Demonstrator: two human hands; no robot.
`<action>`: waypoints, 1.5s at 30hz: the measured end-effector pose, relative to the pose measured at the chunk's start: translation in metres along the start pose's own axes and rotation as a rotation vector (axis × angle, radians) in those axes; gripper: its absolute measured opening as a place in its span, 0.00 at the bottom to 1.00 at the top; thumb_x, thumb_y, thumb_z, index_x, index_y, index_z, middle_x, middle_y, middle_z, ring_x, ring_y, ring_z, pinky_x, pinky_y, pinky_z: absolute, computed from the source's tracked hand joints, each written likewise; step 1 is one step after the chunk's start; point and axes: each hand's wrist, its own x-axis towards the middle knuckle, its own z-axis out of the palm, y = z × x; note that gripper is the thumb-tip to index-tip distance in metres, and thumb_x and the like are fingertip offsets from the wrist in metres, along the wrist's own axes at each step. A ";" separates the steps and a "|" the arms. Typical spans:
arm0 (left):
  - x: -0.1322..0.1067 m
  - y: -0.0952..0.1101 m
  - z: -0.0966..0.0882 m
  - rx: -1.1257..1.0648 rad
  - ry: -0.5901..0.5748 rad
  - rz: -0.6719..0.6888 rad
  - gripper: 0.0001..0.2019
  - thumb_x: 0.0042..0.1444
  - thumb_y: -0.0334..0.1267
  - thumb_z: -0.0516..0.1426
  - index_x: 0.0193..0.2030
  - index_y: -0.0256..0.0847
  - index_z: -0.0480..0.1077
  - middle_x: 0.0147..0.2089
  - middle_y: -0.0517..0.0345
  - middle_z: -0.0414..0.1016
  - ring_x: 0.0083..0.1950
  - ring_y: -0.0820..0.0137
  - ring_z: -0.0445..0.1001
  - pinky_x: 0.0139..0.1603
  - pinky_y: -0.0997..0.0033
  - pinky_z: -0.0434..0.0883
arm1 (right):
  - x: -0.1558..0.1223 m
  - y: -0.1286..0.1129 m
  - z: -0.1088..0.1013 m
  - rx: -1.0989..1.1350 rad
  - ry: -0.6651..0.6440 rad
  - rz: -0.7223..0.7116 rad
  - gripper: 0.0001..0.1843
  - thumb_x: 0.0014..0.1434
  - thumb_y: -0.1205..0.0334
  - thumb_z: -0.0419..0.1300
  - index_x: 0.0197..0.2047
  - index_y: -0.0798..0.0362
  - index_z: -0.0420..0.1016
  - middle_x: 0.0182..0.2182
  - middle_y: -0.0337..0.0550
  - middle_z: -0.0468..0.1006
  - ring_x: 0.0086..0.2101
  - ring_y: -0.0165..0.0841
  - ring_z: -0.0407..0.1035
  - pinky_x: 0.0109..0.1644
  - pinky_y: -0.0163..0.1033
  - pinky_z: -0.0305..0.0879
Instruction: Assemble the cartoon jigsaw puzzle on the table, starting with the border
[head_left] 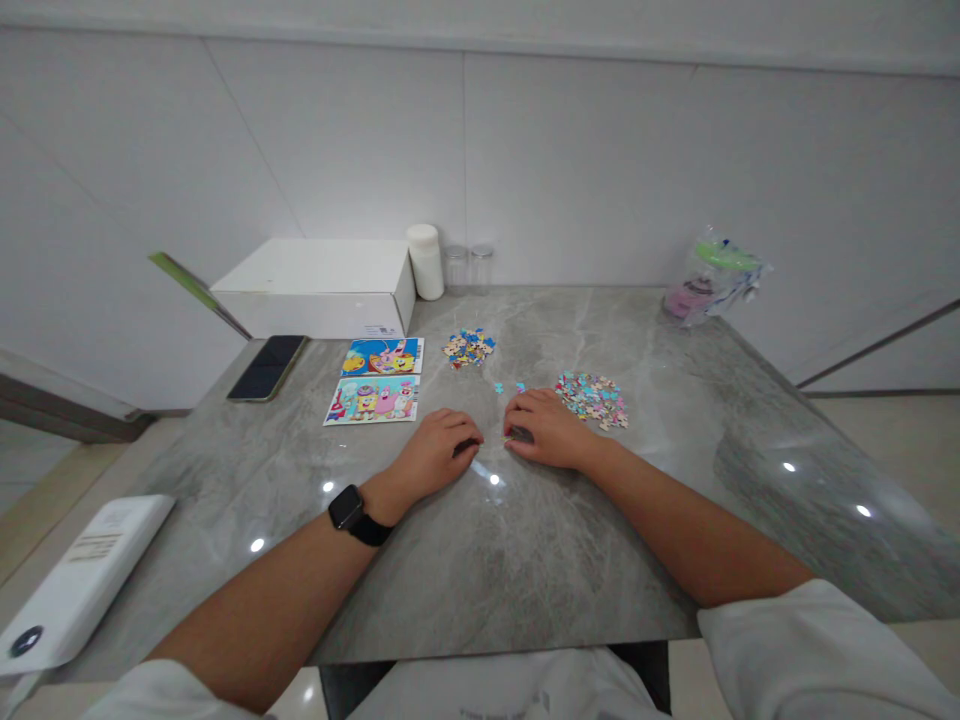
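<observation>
My left hand (439, 452), with a black watch on the wrist, rests on the grey marble table (525, 540), fingers curled down. My right hand (544, 428) rests beside it, fingers curled too, and something small may sit under the fingertips. Whether either hand holds a piece is hidden. Right of my right hand lies a pile of jigsaw pieces (592, 397). A second, smaller pile (468, 347) lies farther back. Two loose blue pieces (510, 387) sit just beyond my right hand. Two cartoon picture cards (377, 380) lie to the left of my left hand.
A dark phone (268, 366) lies at the left. A white box (319, 285), a white jar (425, 261) and two clear jars (468, 266) stand at the back by the wall. A plastic bag (712, 277) sits at the back right. A white device (79, 580) lies at the near left edge.
</observation>
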 end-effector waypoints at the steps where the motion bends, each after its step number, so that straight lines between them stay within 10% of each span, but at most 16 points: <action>1: 0.001 0.000 0.001 0.001 0.001 0.001 0.07 0.64 0.31 0.60 0.44 0.43 0.79 0.46 0.52 0.82 0.50 0.62 0.77 0.56 0.58 0.70 | 0.000 -0.001 0.000 -0.001 -0.002 0.001 0.07 0.63 0.56 0.69 0.43 0.49 0.82 0.46 0.45 0.82 0.49 0.42 0.72 0.58 0.49 0.57; 14: 0.004 -0.005 0.007 -0.062 0.026 0.008 0.07 0.64 0.30 0.61 0.46 0.44 0.78 0.45 0.54 0.82 0.49 0.62 0.77 0.54 0.59 0.71 | 0.005 0.000 -0.011 0.007 0.044 0.032 0.09 0.63 0.56 0.70 0.45 0.49 0.82 0.45 0.45 0.83 0.49 0.42 0.73 0.57 0.48 0.58; 23: 0.001 -0.014 0.006 -0.087 0.178 -0.111 0.08 0.69 0.38 0.55 0.46 0.43 0.77 0.45 0.52 0.80 0.48 0.63 0.77 0.53 0.60 0.74 | -0.013 0.054 -0.101 -0.015 0.300 0.280 0.08 0.68 0.61 0.61 0.42 0.51 0.82 0.40 0.46 0.84 0.43 0.37 0.76 0.53 0.43 0.64; 29: 0.004 -0.007 -0.003 -0.096 0.191 -0.174 0.13 0.71 0.45 0.53 0.44 0.42 0.76 0.41 0.53 0.80 0.41 0.65 0.76 0.45 0.65 0.72 | -0.046 0.091 -0.137 -0.068 0.082 0.567 0.10 0.67 0.60 0.62 0.46 0.51 0.84 0.44 0.47 0.85 0.43 0.38 0.77 0.49 0.40 0.68; 34: 0.021 0.002 -0.018 -0.078 0.163 -0.193 0.23 0.72 0.47 0.48 0.24 0.42 0.60 0.26 0.60 0.65 0.30 0.69 0.67 0.36 0.68 0.64 | -0.058 0.117 -0.128 -0.109 -0.112 0.659 0.13 0.66 0.63 0.63 0.51 0.50 0.85 0.45 0.46 0.86 0.43 0.38 0.78 0.47 0.38 0.67; 45: 0.043 -0.007 0.006 -0.228 0.274 -0.399 0.26 0.67 0.54 0.49 0.21 0.43 0.49 0.21 0.64 0.49 0.24 0.74 0.53 0.28 0.69 0.52 | -0.045 0.143 -0.070 -0.197 -0.235 0.648 0.11 0.61 0.66 0.65 0.46 0.51 0.86 0.45 0.46 0.85 0.45 0.37 0.77 0.48 0.36 0.65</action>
